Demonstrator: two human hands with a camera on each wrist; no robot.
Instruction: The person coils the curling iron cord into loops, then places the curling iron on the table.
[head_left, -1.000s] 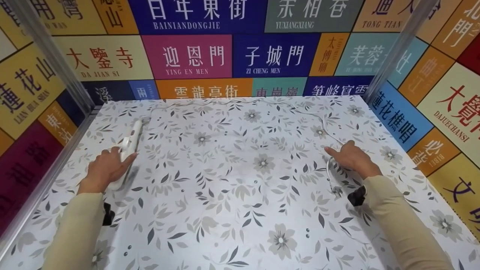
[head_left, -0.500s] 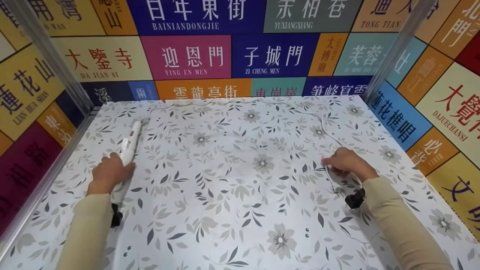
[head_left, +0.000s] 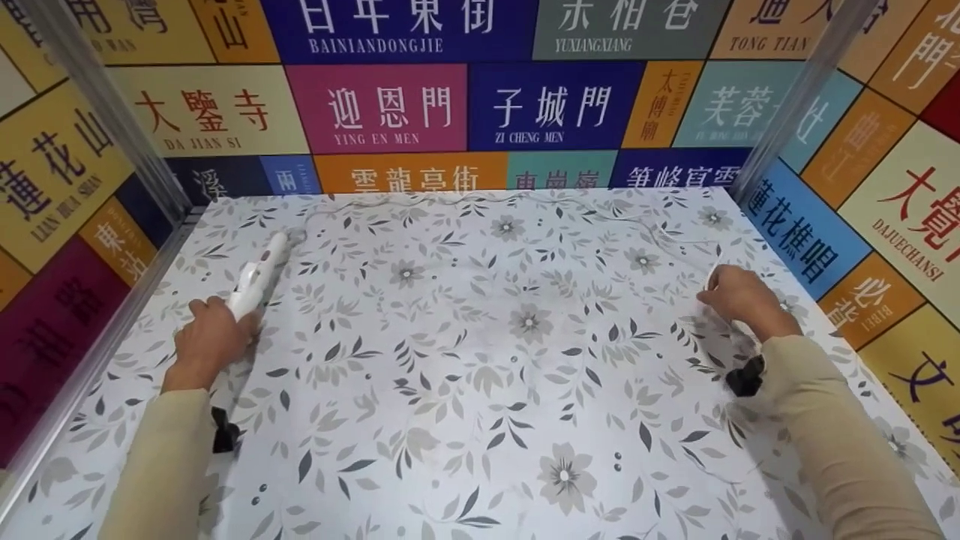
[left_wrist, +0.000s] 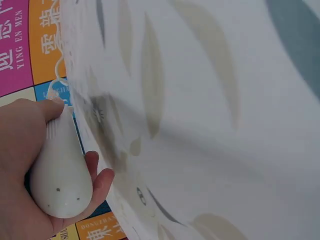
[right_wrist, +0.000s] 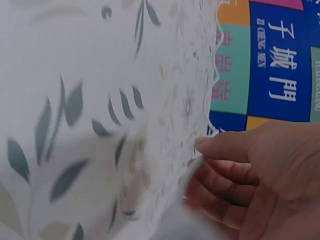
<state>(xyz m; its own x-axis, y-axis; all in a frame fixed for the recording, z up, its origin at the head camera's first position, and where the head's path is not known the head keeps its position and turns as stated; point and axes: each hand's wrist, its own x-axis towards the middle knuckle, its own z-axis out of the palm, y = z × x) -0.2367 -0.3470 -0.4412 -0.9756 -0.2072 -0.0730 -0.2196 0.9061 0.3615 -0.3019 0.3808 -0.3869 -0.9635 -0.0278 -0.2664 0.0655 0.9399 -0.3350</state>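
My left hand (head_left: 212, 337) grips a long white corded appliance (head_left: 259, 277) at its near end, over the left side of the table. In the left wrist view, the thumb and fingers wrap round the appliance's smooth rounded end (left_wrist: 62, 185), which has small dark dots; its exact kind is unclear. A thin white cord (head_left: 450, 201) runs from near the appliance's far tip along the back of the table to the right. There my right hand (head_left: 742, 296) pinches the cord between thumb and fingers. The right wrist view shows a blurred grey-white piece (right_wrist: 185, 225) hanging below those fingers.
Beneath both hands lies a floral-patterned white tabletop (head_left: 480, 442). Colourful lettered wall panels (head_left: 555, 105) stand behind and at both sides, with metal posts (head_left: 787, 105) in the corners. Black wrist-worn devices (head_left: 745, 377) sit under both sleeves.
My right hand has moved right and slightly away with the pinched cord, shifting its line on the table. My left hand has closed more fully round the appliance, which has turned slightly.
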